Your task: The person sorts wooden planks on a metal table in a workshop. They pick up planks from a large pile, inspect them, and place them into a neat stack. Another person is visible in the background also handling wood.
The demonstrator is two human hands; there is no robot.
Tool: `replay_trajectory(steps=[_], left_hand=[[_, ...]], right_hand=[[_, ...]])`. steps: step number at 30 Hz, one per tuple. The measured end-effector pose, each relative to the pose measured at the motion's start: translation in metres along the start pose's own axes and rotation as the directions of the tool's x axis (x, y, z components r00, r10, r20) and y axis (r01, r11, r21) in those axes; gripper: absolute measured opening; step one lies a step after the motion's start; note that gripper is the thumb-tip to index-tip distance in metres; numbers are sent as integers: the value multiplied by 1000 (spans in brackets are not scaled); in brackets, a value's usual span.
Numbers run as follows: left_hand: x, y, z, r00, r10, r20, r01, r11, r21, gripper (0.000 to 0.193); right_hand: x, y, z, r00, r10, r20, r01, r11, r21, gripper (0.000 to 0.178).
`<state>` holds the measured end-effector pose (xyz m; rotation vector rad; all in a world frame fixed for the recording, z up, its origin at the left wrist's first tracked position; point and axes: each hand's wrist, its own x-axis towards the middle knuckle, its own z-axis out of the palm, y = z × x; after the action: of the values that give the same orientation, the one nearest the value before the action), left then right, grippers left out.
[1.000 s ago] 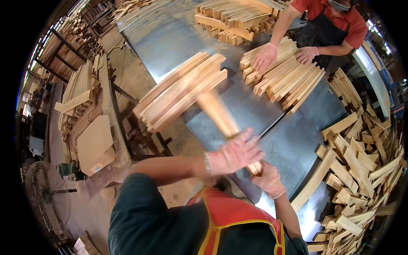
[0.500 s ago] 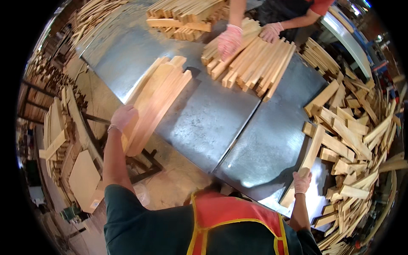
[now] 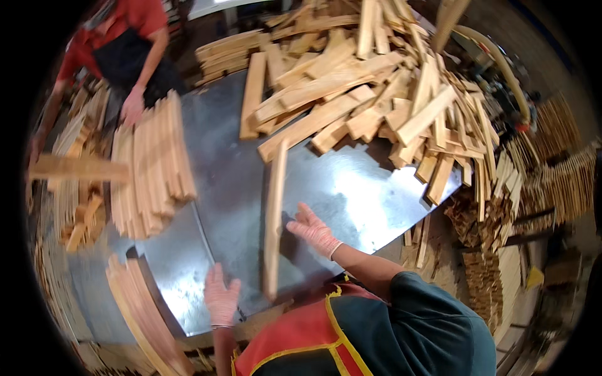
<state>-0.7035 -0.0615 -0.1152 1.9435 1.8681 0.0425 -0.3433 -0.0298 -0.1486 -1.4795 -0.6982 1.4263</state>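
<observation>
A single wooden plank (image 3: 274,219) lies on the metal tabletop (image 3: 229,169) in front of me, running away from the near edge. Just right of it is my right hand (image 3: 315,233), in a pale pink-striped glove, open with fingers and thumb apart and not touching the plank. My left hand (image 3: 221,297), gloved alike, is open over the table's near edge, left of the plank's near end. Neither hand holds anything. Farther left, a stack of long boards (image 3: 141,313) lies at the table's near edge, apart from my left hand.
A jumbled heap of planks (image 3: 370,94) covers the far right of the table. At far left, a person in a red shirt and dark apron has a gloved hand (image 3: 133,106) at a row of strips (image 3: 150,163). A blurred board (image 3: 78,168) juts out near that person's other arm.
My view has swung to the right. My right hand has let go of the plank, and my left hand has come off the board stack toward the middle.
</observation>
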Motion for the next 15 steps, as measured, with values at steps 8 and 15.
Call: replay_trajectory(steps=[8,15], left_hand=[[13,128,74,996,-59,66,46,980,192,114],[12,157,79,991,-128,-40,131,988,81,95]], right_hand=[[62,-140,-294,372,-447,-814,126,893,-433,94],[171,-138,-461,764,-438,-474,-416,229,-880,39]])
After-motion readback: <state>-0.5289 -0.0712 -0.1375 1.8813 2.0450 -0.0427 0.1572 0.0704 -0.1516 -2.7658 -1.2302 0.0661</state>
